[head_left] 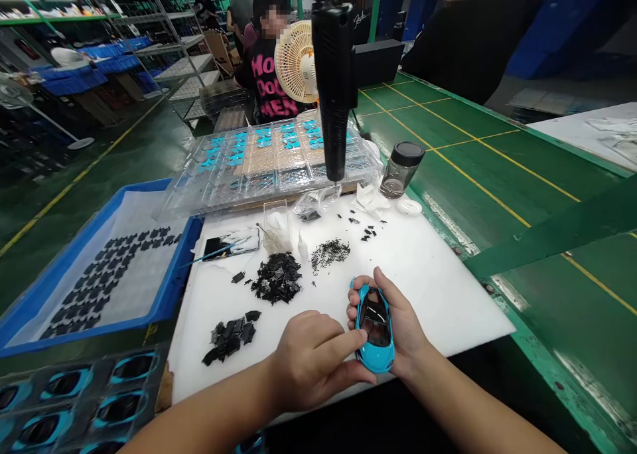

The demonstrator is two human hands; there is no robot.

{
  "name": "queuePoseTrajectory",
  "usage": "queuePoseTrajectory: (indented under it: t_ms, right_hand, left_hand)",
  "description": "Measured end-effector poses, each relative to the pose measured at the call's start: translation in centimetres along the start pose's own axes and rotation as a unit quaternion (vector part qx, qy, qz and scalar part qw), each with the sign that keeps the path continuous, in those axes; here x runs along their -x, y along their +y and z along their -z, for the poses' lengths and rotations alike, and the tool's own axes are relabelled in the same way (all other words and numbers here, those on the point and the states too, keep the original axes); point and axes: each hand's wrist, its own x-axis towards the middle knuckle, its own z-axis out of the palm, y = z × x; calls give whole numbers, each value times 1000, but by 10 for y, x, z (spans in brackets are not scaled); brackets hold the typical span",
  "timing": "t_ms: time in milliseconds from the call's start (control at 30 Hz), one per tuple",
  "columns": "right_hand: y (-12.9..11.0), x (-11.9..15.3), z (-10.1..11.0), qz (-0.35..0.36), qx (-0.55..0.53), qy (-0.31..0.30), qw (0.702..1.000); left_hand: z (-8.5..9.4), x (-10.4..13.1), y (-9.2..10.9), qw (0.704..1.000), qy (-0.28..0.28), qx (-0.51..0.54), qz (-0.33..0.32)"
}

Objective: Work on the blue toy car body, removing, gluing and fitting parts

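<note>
A glossy light-blue model car shell [377, 359] with a dark roof and windscreen lies in my right hand [403, 314], whose fingers wrap its left side and thumb runs along its right. My left hand [318, 354] is curled at the car's near end, forefinger on the dark glazing and thumb by the lower rim. Any small part under that forefinger is hidden. On the white foam work surface [428, 275] beyond lie a heap of black plastic pieces [277, 278], scattered tiny black parts [330, 253] and larger dark pieces [231, 338].
A black electric screwdriver [335, 95] hangs over the table. Behind are clear trays of blue parts [269, 155] and a dark-lidded jar [401, 168]. Left stand a blue tray [164, 295] and blue car shells [64, 381]. A small white bottle [302, 247] stands mid-table. People sit beyond.
</note>
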Motion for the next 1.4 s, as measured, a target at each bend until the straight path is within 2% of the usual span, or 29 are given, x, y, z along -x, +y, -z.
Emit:
queuePoseTrajectory:
  t_ms: [333, 833, 1400]
  right_hand:
    - [-5, 5, -2, 43, 36, 11, 998]
    - [-9, 5, 2, 92, 80, -59, 991]
    - [-11, 4, 1, 122, 117, -105, 980]
  left_hand:
    - [-6, 1, -1, 999, 25, 25, 29]
    - [-6, 2, -2, 999, 39, 28, 25]
    - [-8, 4, -2, 998, 39, 36, 32]
